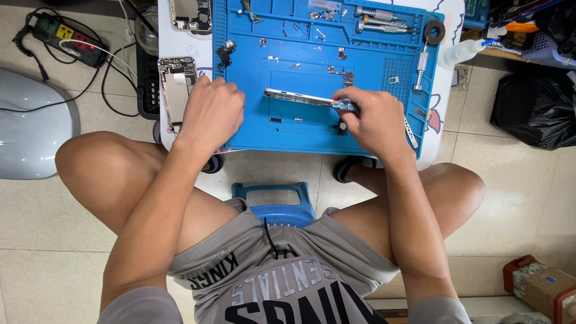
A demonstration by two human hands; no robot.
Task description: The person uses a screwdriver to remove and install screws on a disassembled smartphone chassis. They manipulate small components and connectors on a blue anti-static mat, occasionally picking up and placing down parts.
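Grey short-sleeved shirt, grey shorts with black and white lettering, black drawstring, bare forearms and knees.

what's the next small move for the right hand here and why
Probably press the tool a little further along the edge of the phone part. The right hand pinches the tool against that part's right end on the blue mat, while the left hand rests on the mat's left edge, apart from the part.

A bright blue work mat (366,129) covers the white desk (180,36), a silver phone frame (297,98) lies on it, the stool (277,201) is blue, the shorts (288,270) are grey with black-and-white lettering, and the floor (528,198) is beige tile.
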